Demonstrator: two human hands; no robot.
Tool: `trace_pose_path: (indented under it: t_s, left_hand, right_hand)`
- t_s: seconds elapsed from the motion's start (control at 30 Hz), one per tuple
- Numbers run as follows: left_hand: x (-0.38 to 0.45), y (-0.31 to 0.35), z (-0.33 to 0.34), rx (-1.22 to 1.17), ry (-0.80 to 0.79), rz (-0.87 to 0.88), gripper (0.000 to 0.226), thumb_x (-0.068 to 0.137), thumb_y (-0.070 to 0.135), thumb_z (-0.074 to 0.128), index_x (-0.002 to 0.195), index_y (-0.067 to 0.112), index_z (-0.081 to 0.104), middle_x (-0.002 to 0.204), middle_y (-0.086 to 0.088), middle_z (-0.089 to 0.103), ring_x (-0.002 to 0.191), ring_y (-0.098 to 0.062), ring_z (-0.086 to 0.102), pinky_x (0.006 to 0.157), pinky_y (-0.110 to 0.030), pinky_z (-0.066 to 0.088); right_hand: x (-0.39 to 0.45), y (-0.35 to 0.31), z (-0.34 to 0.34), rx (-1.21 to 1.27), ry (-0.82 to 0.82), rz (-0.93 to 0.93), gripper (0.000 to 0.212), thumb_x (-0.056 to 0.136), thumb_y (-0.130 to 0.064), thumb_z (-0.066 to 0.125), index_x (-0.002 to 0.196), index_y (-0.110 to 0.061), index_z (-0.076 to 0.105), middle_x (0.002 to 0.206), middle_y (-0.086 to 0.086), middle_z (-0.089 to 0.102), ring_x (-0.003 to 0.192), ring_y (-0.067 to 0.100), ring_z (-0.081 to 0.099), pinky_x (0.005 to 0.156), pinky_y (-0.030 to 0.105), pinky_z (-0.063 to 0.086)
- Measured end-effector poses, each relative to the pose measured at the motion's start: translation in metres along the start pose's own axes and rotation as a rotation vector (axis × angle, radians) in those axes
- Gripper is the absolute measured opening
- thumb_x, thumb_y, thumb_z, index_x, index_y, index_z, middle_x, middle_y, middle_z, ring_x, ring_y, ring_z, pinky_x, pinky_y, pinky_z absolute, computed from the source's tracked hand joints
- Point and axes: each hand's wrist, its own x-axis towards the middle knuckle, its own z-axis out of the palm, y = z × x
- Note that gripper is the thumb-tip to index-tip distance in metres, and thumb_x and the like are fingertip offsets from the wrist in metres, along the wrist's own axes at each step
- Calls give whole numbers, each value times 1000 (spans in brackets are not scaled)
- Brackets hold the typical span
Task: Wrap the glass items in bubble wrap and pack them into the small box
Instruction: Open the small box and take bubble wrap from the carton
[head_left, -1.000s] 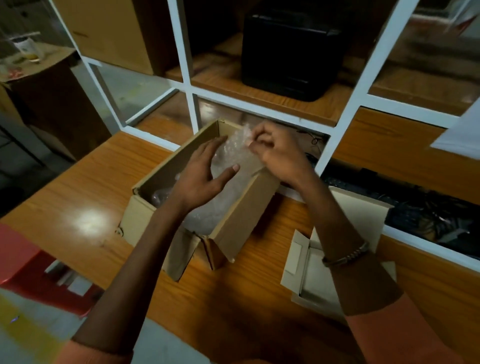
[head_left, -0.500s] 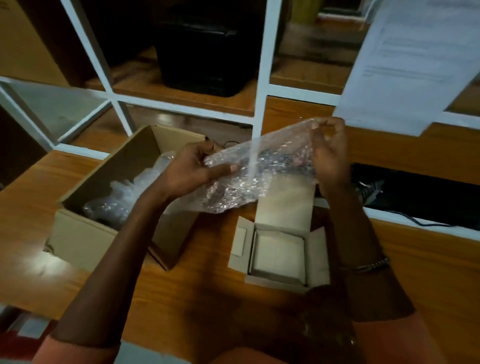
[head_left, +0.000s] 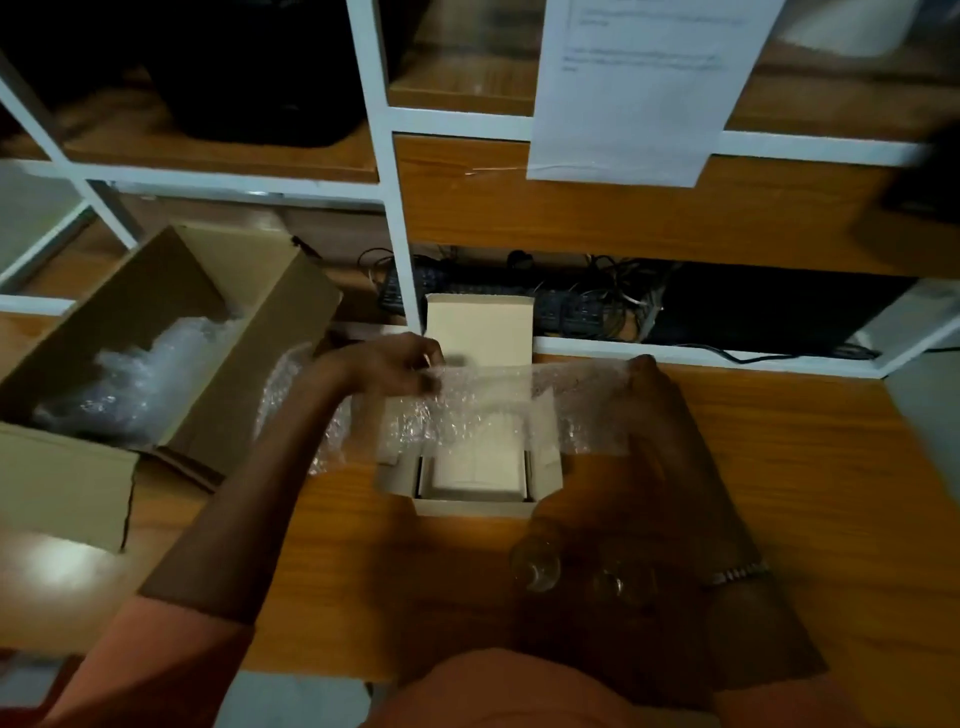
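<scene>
At centre frame, the left hand and right hand each pinched an end of a bubble wrap sheet, stretched over the small box; seemingly the wrapping step, with the sheet next needing laying on the desk by the glass items at lower centre.

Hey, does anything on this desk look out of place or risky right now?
Two bare glasses stand unwrapped at the near desk edge, under the right forearm, and could be knocked. Both hands stretch a bubble wrap sheet over the small box. Nothing looks spilled or broken.
</scene>
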Motion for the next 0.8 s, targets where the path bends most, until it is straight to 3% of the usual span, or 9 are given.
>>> trace_pose_path:
  t_s: [0.07, 0.17, 0.27, 0.4, 0.5, 0.6, 0.67, 0.73, 0.8]
  left_hand:
    - [15, -5, 14, 17, -26, -17, 28, 81, 46, 75, 101, 32, 61, 109, -5, 70, 107, -31, 70, 97, -54, 58]
    - [30, -9, 28, 44, -59, 4, 27, 93, 22, 74, 104, 33, 52, 106, -3, 64, 101, -32, 65, 92, -54, 58]
    - [38, -14, 36, -30, -103, -40, 65, 89, 5, 80, 138, 26, 42, 120, -3, 58, 108, -30, 67, 92, -51, 62]
    - [41, -18, 34, -141, -51, -43, 98, 84, 10, 89, 153, 28, 22, 124, -1, 53, 108, -16, 61, 90, -34, 59]
    - [39, -22, 28, -143, 30, -76, 81, 89, 37, 86, 145, 33, 28, 109, -7, 64, 95, -19, 64, 81, -33, 54]
    - [42, -31, 24, 10, 192, -24, 54, 97, 35, 76, 142, 17, 53, 99, -8, 69, 90, -25, 68, 73, -31, 50]
    - [45, -36, 23, 67, 224, -5, 44, 98, 32, 76, 136, 16, 61, 101, -9, 71, 93, -28, 70, 70, -28, 48]
    - [50, -40, 24, 154, 212, -6, 48, 96, 32, 79, 137, 16, 60, 108, -10, 74, 100, -29, 71, 77, -29, 45]
    - [54, -44, 32, 259, 266, 6, 54, 93, 30, 81, 141, 18, 59, 113, -8, 77, 103, -29, 72, 83, -32, 48]
  right_hand:
    - [-4, -5, 10, -176, -3, -2, 77, 97, -33, 71, 160, -18, 30, 159, 19, 39, 146, 43, 39, 112, 60, 44]
    - [-14, -25, 19, -226, -2, -138, 88, 99, -40, 69, 168, -26, 16, 176, 12, 6, 162, 38, 3, 128, 59, 16]
    - [-9, -39, 31, -283, -65, -405, 92, 93, -49, 74, 166, -33, 21, 176, 7, 12, 164, 32, 2, 128, 55, 11]
    - [-6, -48, 53, -317, -275, -460, 102, 93, -48, 76, 169, -37, 9, 177, 4, 11, 164, 31, -3, 124, 62, 14]
    - [-6, -41, 64, -460, -426, -411, 105, 94, -38, 78, 169, -41, 5, 178, 7, 0, 163, 33, -9, 126, 62, 10]
    - [-10, -36, 65, -539, -481, -401, 102, 96, -39, 75, 168, -44, 3, 178, 6, -10, 163, 32, -18, 128, 59, -1]
    - [-9, -38, 64, -494, -454, -405, 101, 97, -41, 73, 168, -44, 2, 178, 5, -10, 162, 34, -20, 129, 61, -2]
    - [-9, -42, 63, -468, -367, -428, 103, 95, -43, 74, 168, -44, 2, 178, 5, -13, 162, 34, -20, 128, 64, 1]
    - [-6, -40, 69, -425, -209, -429, 102, 93, -51, 74, 168, -44, 5, 178, 5, -6, 164, 33, -7, 126, 65, 11]
